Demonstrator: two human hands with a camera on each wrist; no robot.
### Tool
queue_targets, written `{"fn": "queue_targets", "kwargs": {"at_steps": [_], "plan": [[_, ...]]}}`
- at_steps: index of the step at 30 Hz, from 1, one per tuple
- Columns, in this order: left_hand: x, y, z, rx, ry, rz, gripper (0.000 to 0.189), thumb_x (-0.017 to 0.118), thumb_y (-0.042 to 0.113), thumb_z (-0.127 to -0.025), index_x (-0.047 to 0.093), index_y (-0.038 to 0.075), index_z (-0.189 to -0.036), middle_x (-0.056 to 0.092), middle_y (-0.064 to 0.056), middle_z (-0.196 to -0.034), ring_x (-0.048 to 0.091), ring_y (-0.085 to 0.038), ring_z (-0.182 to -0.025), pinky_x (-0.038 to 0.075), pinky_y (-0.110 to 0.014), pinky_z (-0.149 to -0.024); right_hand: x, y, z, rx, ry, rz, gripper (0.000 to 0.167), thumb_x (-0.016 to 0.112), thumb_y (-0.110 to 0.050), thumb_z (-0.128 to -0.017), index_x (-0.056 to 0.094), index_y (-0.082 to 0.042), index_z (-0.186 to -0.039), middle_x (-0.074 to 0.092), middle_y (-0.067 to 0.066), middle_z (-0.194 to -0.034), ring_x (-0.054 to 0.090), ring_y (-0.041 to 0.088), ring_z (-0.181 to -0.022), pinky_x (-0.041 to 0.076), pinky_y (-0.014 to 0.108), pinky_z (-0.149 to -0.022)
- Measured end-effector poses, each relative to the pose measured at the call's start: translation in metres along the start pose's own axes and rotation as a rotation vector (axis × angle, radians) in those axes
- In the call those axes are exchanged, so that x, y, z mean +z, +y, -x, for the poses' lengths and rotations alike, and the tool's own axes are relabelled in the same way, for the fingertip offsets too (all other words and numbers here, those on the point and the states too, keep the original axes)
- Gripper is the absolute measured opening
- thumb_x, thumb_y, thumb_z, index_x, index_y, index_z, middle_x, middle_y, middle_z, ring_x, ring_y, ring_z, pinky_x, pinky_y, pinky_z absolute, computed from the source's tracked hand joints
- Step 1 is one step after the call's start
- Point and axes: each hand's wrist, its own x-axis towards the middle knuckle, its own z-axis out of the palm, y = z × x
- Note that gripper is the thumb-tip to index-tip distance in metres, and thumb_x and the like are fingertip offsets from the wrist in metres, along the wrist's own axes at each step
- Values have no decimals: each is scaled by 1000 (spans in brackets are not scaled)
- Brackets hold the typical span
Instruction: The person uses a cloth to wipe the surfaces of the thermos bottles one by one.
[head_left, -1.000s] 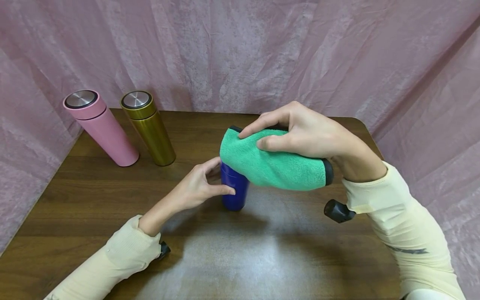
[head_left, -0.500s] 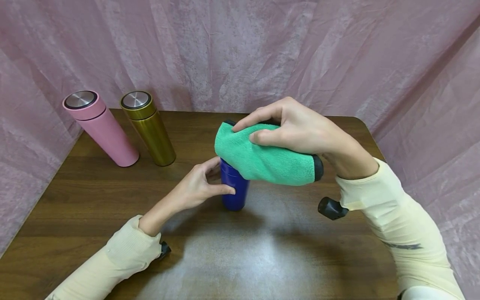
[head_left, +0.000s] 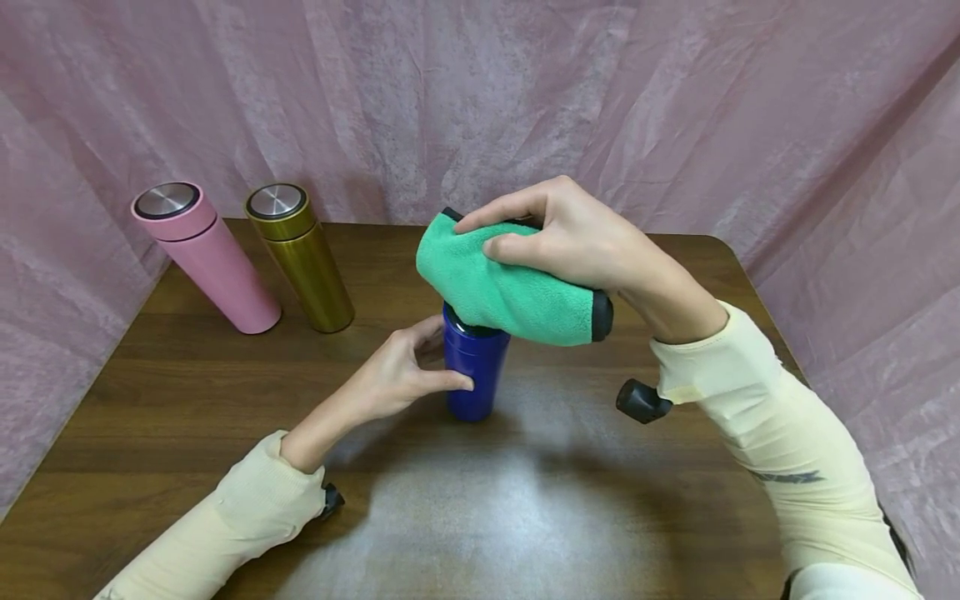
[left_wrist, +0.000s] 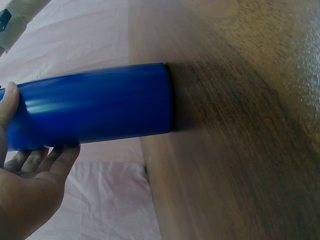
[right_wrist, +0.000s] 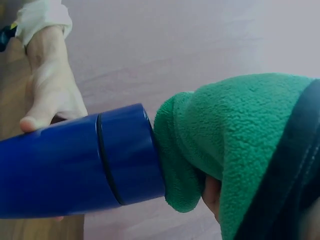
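Observation:
A blue thermos bottle stands upright on the wooden table. My left hand grips it round the side, thumb across the front; in the left wrist view the fingers curl beneath the blue bottle. Above it, my right hand holds a folded green cloth with dark edging, thumb and fingers pinching it from the top. The cloth covers most of the lid in the head view. In the right wrist view the green cloth lies against the lid end of the bottle.
To the left stand a pink thermos bottle and a gold thermos bottle, both with steel-topped lids. A pink curtain hangs behind the wooden table. A black wrist camera sticks out from the right sleeve.
My right hand has moved left and toward the back with the cloth, so the front rim of the bottle's lid now shows. My left hand keeps its grip on the bottle.

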Motion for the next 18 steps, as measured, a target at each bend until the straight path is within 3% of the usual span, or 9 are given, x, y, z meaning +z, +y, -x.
{"fn": "queue_targets", "kwargs": {"at_steps": [10, 18], "plan": [[3, -1, -1, 32, 18, -3, 70, 87, 4, -83, 53, -3, -144, 64, -14, -138, 60, -27, -129, 47, -41, -111, -8, 21, 2, 112, 82, 8, 32, 65, -19, -96, 77, -26, -124, 69, -1, -126, 58, 17, -104, 50, 34, -84], [3, -2, 0, 35, 29, 3, 68, 87, 3, -82, 56, -1, -142, 66, -12, -134, 62, -26, -127, 48, -40, -110, -12, 28, 22, 101, 73, 99, 33, 64, -16, -95, 77, -26, -124, 72, 1, -117, 58, 19, -92, 49, 30, -75]]}}
